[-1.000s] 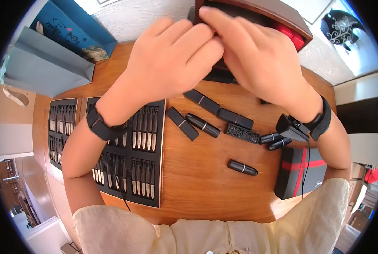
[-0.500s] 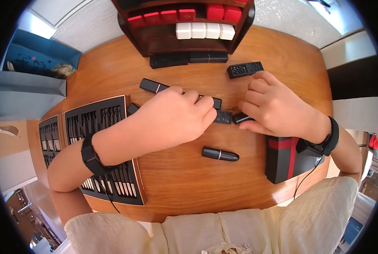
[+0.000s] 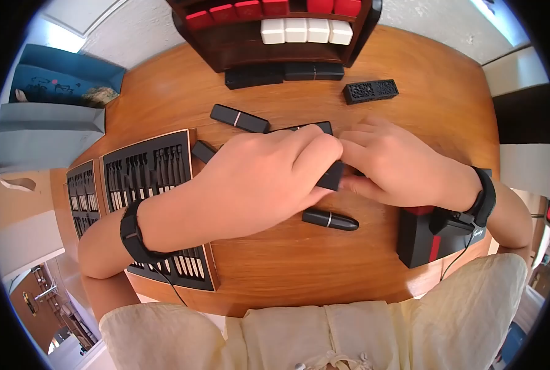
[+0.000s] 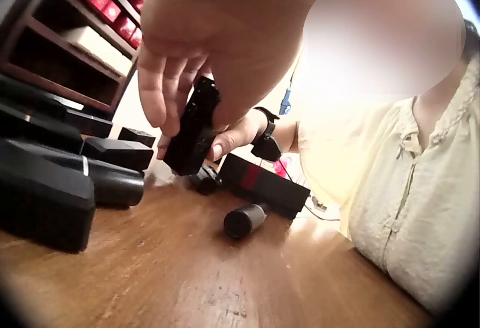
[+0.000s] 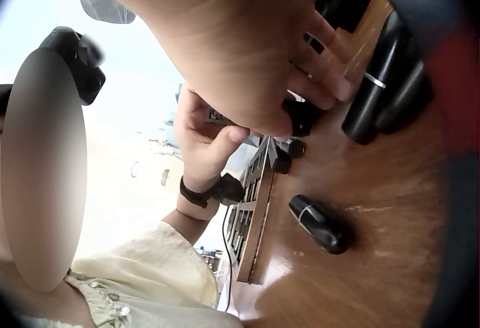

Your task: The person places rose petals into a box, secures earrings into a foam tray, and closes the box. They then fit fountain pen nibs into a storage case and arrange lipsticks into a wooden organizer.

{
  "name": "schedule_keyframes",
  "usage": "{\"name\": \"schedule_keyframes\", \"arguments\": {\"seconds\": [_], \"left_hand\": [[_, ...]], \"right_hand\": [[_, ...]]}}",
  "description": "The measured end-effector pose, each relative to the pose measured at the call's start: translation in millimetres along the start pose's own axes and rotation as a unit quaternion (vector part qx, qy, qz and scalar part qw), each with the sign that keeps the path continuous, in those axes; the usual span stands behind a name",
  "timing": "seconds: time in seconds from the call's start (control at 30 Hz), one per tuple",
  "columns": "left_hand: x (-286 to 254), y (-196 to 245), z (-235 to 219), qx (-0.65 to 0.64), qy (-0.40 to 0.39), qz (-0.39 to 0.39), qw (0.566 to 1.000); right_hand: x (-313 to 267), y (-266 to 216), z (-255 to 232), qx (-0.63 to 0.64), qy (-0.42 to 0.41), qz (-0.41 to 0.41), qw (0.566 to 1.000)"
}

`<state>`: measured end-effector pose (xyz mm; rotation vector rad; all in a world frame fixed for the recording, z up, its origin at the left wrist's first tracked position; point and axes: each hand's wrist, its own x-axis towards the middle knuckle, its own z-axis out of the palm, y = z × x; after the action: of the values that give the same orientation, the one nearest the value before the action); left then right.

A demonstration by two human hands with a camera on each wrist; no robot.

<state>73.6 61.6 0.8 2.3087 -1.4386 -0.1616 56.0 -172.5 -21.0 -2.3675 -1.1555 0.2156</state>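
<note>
Over the middle of the table, my left hand (image 3: 268, 166) grips a black rectangular lipstick tube (image 3: 331, 176) with raised patterning. It tilts downward between thumb and fingers in the left wrist view. At its lower end, my right hand (image 3: 395, 161) pinches it, thumb (image 4: 222, 146) against its side. The two hands meet fingertip to fingertip and cover most of the tube in the head view. A rounded black lipstick tube (image 3: 330, 219) with a silver band lies just in front of them. Behind the hands lies a rectangular black tube (image 3: 240, 118).
Another carved black tube (image 3: 371, 92) lies farther back, near a wooden shelf (image 3: 250, 52) with red and white boxes. Open cases of brushes (image 3: 198, 259) lie left. A black gift box (image 3: 419, 243) with red ribbon stands right; two paper bags (image 3: 50, 132) are at back left.
Both hands came down from the shelf to the table, and a carved tube now lies at back right. Since then, the left hand has lifted another carved tube and the right hand has closed in on it.
</note>
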Motion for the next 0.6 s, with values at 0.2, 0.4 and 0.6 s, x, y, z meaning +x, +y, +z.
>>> {"name": "schedule_keyframes", "arguments": {"seconds": [0.2, 0.4, 0.6], "left_hand": [[-16.7, 0.4, -14.8, -0.057, 0.118, 0.016, 0.991], [-31.8, -7.8, -36.3, -0.009, 0.227, 0.101, 0.969], [-32.5, -25.8, -51.7, 0.19, 0.312, 0.21, 0.907]], "right_hand": [[21.9, -11.9, -9.1, 0.198, 0.062, -0.028, 0.978], [48.4, -21.4, -24.8, 0.007, 0.143, -0.073, 0.987], [71.0, -19.4, -39.8, -0.183, 0.266, -0.116, 0.939]]}}
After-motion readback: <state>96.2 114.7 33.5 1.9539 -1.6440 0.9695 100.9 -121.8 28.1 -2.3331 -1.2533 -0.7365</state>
